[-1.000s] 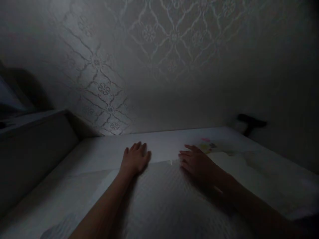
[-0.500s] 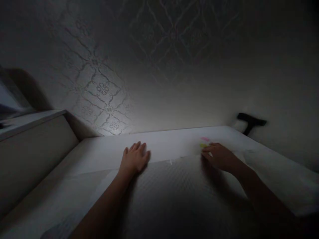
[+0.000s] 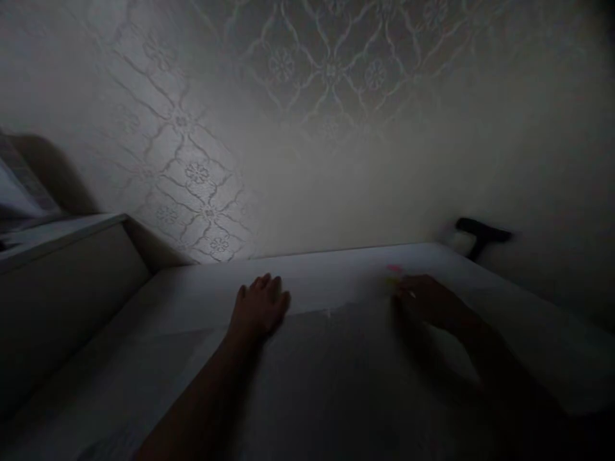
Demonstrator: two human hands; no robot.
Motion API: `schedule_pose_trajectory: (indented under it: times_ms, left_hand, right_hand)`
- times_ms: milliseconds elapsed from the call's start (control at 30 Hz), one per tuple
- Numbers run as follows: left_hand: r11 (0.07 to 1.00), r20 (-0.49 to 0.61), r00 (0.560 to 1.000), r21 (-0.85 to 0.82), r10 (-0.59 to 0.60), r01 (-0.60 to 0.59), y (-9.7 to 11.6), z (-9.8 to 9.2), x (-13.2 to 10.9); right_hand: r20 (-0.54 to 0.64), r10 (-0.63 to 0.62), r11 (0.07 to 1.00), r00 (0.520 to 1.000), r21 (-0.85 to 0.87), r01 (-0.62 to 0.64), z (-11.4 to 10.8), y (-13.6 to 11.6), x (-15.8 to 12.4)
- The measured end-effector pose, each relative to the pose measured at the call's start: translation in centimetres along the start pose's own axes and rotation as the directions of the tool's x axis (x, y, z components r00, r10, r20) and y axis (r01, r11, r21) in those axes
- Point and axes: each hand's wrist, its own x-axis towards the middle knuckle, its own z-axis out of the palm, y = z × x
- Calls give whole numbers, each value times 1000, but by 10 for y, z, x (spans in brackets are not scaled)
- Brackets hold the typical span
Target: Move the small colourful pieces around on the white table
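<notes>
The scene is dim. My left hand lies flat, fingers stretched out, on a pale sheet spread over a white mattress. My right hand also rests palm down on the sheet, further right, its fingertips beside a small pink and yellow patch on the mattress. Neither hand holds anything.
A patterned wall rises right behind the mattress. A pale boxy ledge stands at the left. A dark T-shaped object sticks out at the far right corner of the mattress.
My right hand has slid to the right along the sheet's edge, from near the middle to beside the coloured patch. My left hand has stayed put. The lighting flickered.
</notes>
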Motion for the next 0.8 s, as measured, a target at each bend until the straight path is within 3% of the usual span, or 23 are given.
schedule_pose_trajectory:
  times_ms: [100,233,400,800]
  left_hand:
    - [1000,-4,1000,6,1,-1,-1,1,1]
    - [1000,-24,1000,17,14,-14,-1,1,1]
    - [999,8,1000,40,4,-4,1,-3,-1]
    - [1000,2,1000,31,2,-2,0,-1,0]
  right_hand:
    - [102,131,989,986,57,-137,-3,4,0]
    - [143,225,966,964,94,-239,-7,10,-2]
    - [101,238,960,966,128,-250,-6,9,-2]
    - [156,190,960,969,176,-216,1,14,2]
